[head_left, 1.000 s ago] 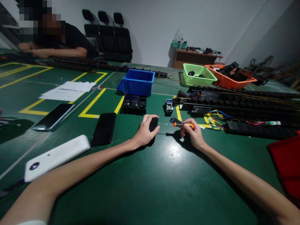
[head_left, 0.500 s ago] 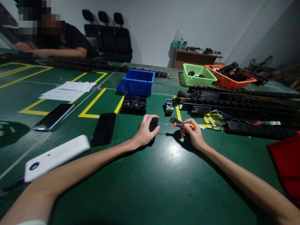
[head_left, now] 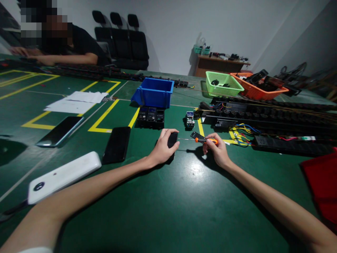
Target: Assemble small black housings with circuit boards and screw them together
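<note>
My left hand (head_left: 162, 147) is wrapped round a small black block (head_left: 172, 140) at the middle of the green table (head_left: 168, 203). Between the fingers of my right hand (head_left: 218, 149) is an orange and black screwdriver (head_left: 202, 140), held level. Its thin shaft points left, with the tip at the block's right side. Behind the screwdriver lies a flat black piece (head_left: 195, 135). A small circuit module (head_left: 190, 120) stands farther back. Several black units (head_left: 151, 117) sit in a row in front of a blue bin (head_left: 154, 92).
Two phones (head_left: 116, 145) (head_left: 60, 131) and a white device (head_left: 63, 177) lie at left, near papers (head_left: 75, 102). Green (head_left: 223, 84) and orange baskets (head_left: 258, 88), black rails with wires (head_left: 244, 112) and red material (head_left: 322, 186) are at right. A person (head_left: 84, 45) sits back left.
The seated person's hand at the far left has shifted slightly, and the shadow at the left edge has changed shape. My hands, the block and the screwdriver show no clear movement.
</note>
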A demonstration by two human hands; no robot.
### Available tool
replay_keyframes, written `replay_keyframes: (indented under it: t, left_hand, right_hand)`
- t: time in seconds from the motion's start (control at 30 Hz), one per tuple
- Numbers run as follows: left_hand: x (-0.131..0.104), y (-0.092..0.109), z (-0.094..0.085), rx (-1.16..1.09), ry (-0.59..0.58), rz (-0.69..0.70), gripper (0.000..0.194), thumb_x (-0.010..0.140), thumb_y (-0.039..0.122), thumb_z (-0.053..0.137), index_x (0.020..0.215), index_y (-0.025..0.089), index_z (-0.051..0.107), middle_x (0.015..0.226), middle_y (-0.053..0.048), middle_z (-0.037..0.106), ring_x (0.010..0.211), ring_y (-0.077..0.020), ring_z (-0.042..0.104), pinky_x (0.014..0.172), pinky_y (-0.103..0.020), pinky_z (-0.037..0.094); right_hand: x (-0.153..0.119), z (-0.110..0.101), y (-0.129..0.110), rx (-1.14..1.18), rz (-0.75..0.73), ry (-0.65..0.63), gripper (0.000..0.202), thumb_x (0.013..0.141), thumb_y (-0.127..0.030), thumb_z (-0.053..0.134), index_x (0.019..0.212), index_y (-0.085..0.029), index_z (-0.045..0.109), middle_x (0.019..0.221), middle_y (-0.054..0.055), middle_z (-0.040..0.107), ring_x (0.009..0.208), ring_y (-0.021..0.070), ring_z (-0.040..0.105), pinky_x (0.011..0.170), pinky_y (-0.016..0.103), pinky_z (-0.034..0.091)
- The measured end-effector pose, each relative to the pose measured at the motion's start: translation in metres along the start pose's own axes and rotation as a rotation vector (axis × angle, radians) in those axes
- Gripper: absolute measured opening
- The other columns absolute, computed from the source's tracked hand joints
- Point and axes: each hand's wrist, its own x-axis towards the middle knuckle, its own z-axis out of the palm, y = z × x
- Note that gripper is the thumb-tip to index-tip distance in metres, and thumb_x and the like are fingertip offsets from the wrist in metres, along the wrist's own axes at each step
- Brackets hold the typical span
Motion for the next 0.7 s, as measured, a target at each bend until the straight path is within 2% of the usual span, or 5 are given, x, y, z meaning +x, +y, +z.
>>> replay_keyframes:
  t: [0.7]
  left_hand:
    - [-0.0003, -0.0011, 0.001, 0.008, 0.005, -0.005, 0.033, 0.086, 0.026, 0.056, 0.119, 0.025, 0.05, 0.116, -0.005, 0.049, 0.112, -0.0189, 0.052, 0.103, -0.037, 0.042]
  right_hand:
    - [-0.0019, -0.0011, -0.0019, -0.061, -0.012, 0.018, 0.022, 0.084, -0.035, 0.068, 0.094, -0.022, 0.053, 0.069, -0.002, 0.067, 0.054, 0.0113, 0.06, 0.052, 0.023, 0.046]
